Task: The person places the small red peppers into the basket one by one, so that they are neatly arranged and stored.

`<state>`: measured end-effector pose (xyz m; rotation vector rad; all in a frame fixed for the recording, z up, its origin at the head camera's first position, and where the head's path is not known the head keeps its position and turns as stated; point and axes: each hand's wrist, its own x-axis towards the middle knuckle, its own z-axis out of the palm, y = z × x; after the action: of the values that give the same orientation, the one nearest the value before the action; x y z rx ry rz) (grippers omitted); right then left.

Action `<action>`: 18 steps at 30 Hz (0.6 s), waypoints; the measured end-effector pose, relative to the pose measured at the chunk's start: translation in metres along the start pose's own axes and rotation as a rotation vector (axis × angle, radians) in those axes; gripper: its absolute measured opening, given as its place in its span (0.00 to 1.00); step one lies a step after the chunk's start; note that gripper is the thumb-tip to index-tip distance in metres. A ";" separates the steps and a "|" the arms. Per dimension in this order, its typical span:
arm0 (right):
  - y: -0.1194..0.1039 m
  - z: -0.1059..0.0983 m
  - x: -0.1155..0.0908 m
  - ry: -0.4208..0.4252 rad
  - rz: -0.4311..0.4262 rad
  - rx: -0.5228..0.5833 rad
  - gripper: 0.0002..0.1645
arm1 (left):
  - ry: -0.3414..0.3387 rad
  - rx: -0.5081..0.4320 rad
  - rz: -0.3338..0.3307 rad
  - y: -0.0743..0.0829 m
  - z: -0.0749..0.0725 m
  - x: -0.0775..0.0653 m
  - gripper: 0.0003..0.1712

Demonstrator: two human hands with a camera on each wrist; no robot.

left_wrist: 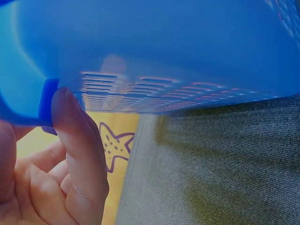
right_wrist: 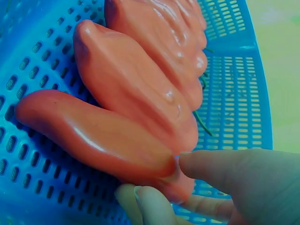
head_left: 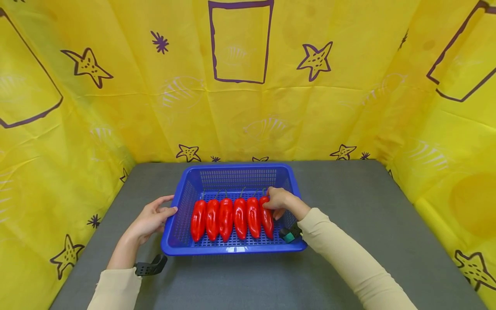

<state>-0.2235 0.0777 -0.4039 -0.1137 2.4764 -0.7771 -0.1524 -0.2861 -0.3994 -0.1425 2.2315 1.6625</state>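
Observation:
A blue plastic basket (head_left: 232, 249) with slotted walls holds several shiny red peppers in a side-by-side row, their green stems toward the far wall. My left hand (head_left: 151, 218) pinches the basket's left rim; in the left wrist view a digit of that hand (left_wrist: 79, 150) presses against the blue edge. Inside the basket at the right, my right hand (head_left: 283, 201) grips the rightmost pepper (head_left: 267, 221) near its stem end. The right wrist view shows thumb and fingers around the end of that pepper (right_wrist: 93, 133), with its tip pointing away and its stem hidden.
The basket stands on a dark grey table (head_left: 341, 206), with table surface on both sides and in front. Yellow cloth (head_left: 240, 120) printed with starfish and fish encloses the back and sides. Dark straps (head_left: 151, 267) sit at both wrists.

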 end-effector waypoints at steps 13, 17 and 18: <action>-0.004 -0.005 -0.004 0.038 -0.001 -0.138 0.23 | 0.012 0.010 -0.012 0.001 0.001 -0.001 0.38; -0.006 -0.009 -0.007 0.048 -0.017 -0.146 0.25 | 0.014 0.014 -0.012 0.001 0.000 0.000 0.38; -0.006 -0.011 -0.008 0.054 -0.027 -0.143 0.25 | 0.016 0.018 -0.012 0.001 0.000 0.000 0.38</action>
<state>-0.2228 0.0800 -0.3887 -0.1808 2.5856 -0.6218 -0.1526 -0.2855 -0.3987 -0.1649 2.2520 1.6404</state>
